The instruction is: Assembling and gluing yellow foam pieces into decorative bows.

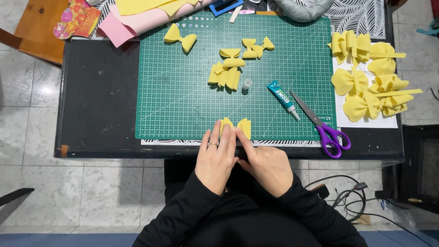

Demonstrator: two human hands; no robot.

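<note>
Both hands, left hand point(216, 158) and right hand point(269, 165), are pinched on a folded yellow foam bow point(239, 126) at the green cutting mat's point(183, 100) near edge; a teal glue tube point(282, 98) is laid beside purple-handled scissors point(322, 128).

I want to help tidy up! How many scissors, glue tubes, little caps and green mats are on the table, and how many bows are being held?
Purple-handled scissors: 1
Glue tube: 1
Small cap: 1
Green cutting mat: 1
Held yellow foam bow: 1
Total: 5
</note>
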